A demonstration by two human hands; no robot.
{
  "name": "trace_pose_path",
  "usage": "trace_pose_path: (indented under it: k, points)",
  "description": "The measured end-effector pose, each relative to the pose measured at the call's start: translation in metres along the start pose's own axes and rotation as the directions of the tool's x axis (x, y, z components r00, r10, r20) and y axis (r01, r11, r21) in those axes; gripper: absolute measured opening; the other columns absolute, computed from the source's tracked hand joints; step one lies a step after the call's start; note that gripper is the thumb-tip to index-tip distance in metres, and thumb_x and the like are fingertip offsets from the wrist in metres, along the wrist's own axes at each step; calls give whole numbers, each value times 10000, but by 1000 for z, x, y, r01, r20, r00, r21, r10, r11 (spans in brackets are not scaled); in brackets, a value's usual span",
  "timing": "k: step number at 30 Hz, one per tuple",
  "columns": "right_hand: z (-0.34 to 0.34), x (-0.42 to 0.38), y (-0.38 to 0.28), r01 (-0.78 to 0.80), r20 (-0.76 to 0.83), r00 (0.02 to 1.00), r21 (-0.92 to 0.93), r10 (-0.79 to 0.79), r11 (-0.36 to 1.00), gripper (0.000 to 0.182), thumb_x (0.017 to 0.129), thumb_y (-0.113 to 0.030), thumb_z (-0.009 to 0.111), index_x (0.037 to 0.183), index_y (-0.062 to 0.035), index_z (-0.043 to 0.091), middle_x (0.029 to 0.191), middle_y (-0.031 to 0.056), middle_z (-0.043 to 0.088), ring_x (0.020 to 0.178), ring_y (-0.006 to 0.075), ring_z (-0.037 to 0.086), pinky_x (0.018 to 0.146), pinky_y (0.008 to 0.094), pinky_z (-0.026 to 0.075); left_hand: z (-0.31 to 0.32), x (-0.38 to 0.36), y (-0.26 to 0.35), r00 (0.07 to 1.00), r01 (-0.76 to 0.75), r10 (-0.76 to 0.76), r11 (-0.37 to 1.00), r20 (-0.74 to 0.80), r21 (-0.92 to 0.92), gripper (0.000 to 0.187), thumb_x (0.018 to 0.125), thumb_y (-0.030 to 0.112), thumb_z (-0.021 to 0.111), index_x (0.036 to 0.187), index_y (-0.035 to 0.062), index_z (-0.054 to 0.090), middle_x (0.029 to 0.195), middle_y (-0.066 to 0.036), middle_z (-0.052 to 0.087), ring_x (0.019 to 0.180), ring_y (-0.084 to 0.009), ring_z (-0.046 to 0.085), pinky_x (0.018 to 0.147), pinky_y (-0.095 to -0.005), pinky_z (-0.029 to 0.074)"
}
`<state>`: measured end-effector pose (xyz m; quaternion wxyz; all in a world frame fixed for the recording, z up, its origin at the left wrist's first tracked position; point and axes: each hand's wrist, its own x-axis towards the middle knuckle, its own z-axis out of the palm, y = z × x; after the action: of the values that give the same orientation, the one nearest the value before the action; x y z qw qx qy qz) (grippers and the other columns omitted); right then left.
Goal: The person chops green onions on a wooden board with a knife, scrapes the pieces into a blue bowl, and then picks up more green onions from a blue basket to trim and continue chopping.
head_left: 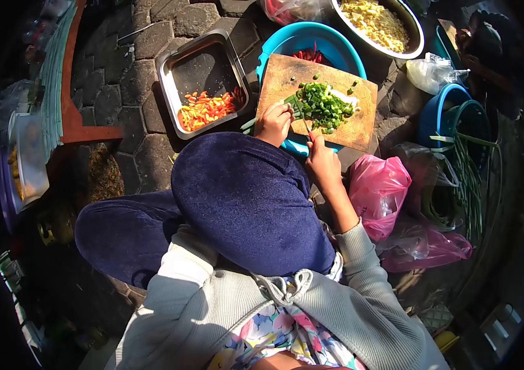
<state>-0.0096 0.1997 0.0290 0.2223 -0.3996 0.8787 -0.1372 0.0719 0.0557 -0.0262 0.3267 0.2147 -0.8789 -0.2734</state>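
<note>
On the wooden cutting board (348,126), propped over a blue basin (323,43) on the paved ground, chopping is mid-way. Left hand (273,122) has fingers curled and pressed together, pinning green stalks (289,100) at the board's near-left edge. Right hand (321,159) grips a knife (305,123); fingers wrapped round the handle, blade mostly hidden in the greens.

Done, judging by layout: a good pile of chopped greens (326,108) sits mid-board. Metal tray (203,80) to the left already holds sliced red and orange chillies (205,110), filling only its near part.

Left: short length of stalk under the left hand, plus a bundle of long green stalks (468,179) lying uncut, well apart on the right by the pink bags (378,188). I'd call it roughly part-way, more stock to go than cut.
</note>
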Motion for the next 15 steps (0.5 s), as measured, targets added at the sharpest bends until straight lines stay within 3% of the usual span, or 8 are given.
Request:
trace_pose_path:
  k: [8, 15]
  points:
    - [9, 6, -4, 9, 11, 1000, 45, -10, 999, 212, 882, -213, 441, 886, -3, 413, 657, 275, 580, 642, 434, 589, 553, 523, 453, 2, -3, -1, 996, -20, 17, 999, -84, -33, 166, 677, 10, 662, 839, -17, 636, 893, -139, 627, 924, -300, 589, 809, -356, 477]
    - [11, 8, -12, -21, 2, 1000, -25, 21, 999, 201, 879, -203, 443, 869, -5, 414, 648, 265, 584, 636, 411, 602, 550, 500, 472, 4, -3, 0, 998, 10, -13, 998, -56, -56, 177, 679, 21, 667, 850, -15, 638, 902, -141, 630, 925, -299, 590, 821, -358, 475]
